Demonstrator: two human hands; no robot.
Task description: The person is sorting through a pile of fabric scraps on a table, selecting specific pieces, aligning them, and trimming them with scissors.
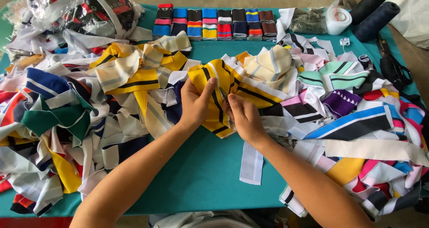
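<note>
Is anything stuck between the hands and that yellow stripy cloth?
No. The left hand and the right hand both grip the yellow striped cloth directly, with nothing visible between them and it.

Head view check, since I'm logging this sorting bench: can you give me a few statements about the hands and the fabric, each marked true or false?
1. Both the left hand and the right hand grip the yellow striped collar piece. True.
2. The table cover is red. False: it is teal.
3. A row of folded striped bands lies at the far edge. True.
4. The dark thread cones stand at the far left. False: they are at the far right.
</note>
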